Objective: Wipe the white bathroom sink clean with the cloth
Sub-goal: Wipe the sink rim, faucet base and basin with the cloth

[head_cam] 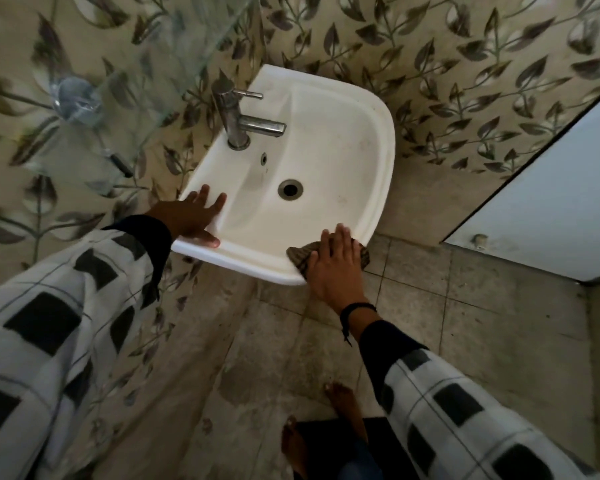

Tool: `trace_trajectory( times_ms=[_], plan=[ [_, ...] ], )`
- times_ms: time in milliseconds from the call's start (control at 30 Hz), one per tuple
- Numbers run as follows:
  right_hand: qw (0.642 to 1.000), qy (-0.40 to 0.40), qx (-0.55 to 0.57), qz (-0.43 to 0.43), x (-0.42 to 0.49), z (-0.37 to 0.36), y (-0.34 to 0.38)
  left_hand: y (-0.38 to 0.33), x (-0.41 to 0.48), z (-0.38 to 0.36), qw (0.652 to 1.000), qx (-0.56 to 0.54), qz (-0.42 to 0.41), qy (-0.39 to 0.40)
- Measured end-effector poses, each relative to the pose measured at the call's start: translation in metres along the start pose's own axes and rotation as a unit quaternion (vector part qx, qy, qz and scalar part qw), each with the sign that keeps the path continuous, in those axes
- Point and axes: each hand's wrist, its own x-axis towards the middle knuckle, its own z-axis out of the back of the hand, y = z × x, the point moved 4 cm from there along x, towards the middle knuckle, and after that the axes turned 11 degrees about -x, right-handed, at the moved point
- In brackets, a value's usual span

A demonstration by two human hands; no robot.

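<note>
Against the leaf-patterned wall (465, 64), the white sink (347, 133) is fixed, its basin dull with faint smudges around the drain (290, 188). A striped brown cloth (299, 256) lies on the front right rim under the right hand (336, 268), whose fingers press flat and straight on it. The left hand (191, 216) rests spread and flat on the left rim, holding nothing. A chrome tap (243, 123) stands at the back, beside a glass shelf (146, 64). Bare feet (343, 403) stand on the stained tile floor (465, 323).
</note>
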Motion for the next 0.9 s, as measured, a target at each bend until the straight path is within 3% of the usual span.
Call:
trace_trajectory(
  times_ms=[233,367,733,900],
  plan=[
    [0.999,0.028,-0.021,0.018,0.007,0.001,0.004,-0.033,0.005,0.012,0.999,-0.008,-0.04,-0.019],
    [0.999,0.035,-0.029,0.009,0.01,0.0,0.006,-0.033,0.002,0.011,1.0,0.0,-0.013,-0.005],
    [0.992,0.04,-0.004,-0.12,0.032,0.004,-0.015,-0.036,-0.002,0.01,1.0,0.016,0.01,-0.01],
    [0.998,0.008,0.003,-0.06,0.025,0.0,-0.021,-0.097,-0.023,0.003,0.989,-0.108,-0.062,-0.079]
  ],
)
